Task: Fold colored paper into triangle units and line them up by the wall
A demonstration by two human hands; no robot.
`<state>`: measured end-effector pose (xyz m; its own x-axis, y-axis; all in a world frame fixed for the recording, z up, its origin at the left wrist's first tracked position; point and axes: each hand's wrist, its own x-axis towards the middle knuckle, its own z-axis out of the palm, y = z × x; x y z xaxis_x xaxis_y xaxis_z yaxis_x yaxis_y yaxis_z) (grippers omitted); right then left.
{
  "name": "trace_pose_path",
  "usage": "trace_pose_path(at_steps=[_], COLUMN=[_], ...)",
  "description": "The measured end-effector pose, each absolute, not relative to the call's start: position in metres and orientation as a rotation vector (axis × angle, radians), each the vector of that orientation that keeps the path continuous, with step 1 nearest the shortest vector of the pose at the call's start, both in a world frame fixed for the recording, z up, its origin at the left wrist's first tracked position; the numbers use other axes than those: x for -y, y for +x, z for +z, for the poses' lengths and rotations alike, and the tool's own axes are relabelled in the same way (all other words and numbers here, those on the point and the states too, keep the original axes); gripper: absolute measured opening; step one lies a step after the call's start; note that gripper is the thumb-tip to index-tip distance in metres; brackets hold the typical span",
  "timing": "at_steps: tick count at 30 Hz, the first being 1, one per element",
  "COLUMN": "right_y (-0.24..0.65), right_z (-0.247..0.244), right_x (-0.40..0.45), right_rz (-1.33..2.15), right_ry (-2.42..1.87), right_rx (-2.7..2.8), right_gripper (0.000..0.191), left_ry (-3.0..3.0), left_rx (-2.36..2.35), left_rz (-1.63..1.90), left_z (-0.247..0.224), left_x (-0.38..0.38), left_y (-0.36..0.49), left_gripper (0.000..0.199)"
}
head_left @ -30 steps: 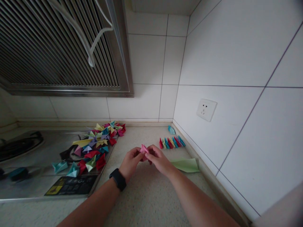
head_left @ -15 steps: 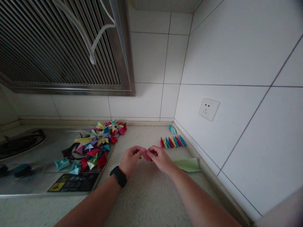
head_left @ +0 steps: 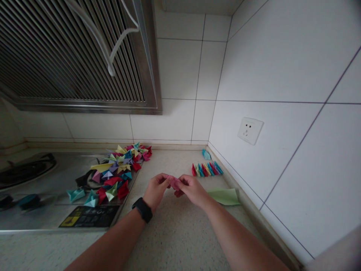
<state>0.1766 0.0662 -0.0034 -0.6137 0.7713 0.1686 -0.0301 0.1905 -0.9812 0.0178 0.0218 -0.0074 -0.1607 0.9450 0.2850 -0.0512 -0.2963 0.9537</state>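
"What is nearest?"

"The speckled counter (head_left: 169,241), then the left hand (head_left: 154,191), with a smooth black watch (head_left: 142,210) on its wrist, and the right hand (head_left: 195,191). Both pinch the pink paper (head_left: 175,183) between their fingertips, above the counter."

"What shape is it?"

"Small and creased, but the fingers cover much of it and it blurs, so I can't tell its folds."

"And around it?"

"A flat, pale green sheet (head_left: 227,196) lies by the right forearm, partly hidden behind it. Left, sharp-pointed folded papers (head_left: 113,180) heap over the metal stove (head_left: 69,163), overlapping too much to count; the stove is cut off at the left edge."

"Farther off?"

"A tight row of slim, colored papers (head_left: 205,169), a blue paper (head_left: 206,154) behind it, glossy white tiles (head_left: 177,67), and the ribbed metal hood (head_left: 93,106), cropped at the top."
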Motion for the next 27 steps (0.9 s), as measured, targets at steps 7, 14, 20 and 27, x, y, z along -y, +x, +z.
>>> trace_pose_path(at_steps=[7,14,20,27], right_y=[0.178,0.179,0.183,0.186], right_z=[-0.005,-0.004,-0.003,-0.003], right_x=[-0.069,-0.071,-0.074,-0.077], right_rz=[1.33,1.364,1.261,1.24], right_ry=[-0.759,-0.69,-0.742,-0.821], right_rx=[1.905,1.864,1.912,1.954], right_gripper=[0.034,0.032,0.027,0.03], left_ry=[1.45,1.414,1.446,1.518], left_rx=[-1.129,-1.156,-1.182,-1.235], left_rz=[1.429,1.479,1.414,1.36], left_z=[-0.004,-0.008,-0.009,-0.013], left_x=[-0.018,-0.021,-0.019,-0.022], left_y=[0.018,0.014,0.015,0.013], left_gripper=[0.025,0.029,0.029,0.033])
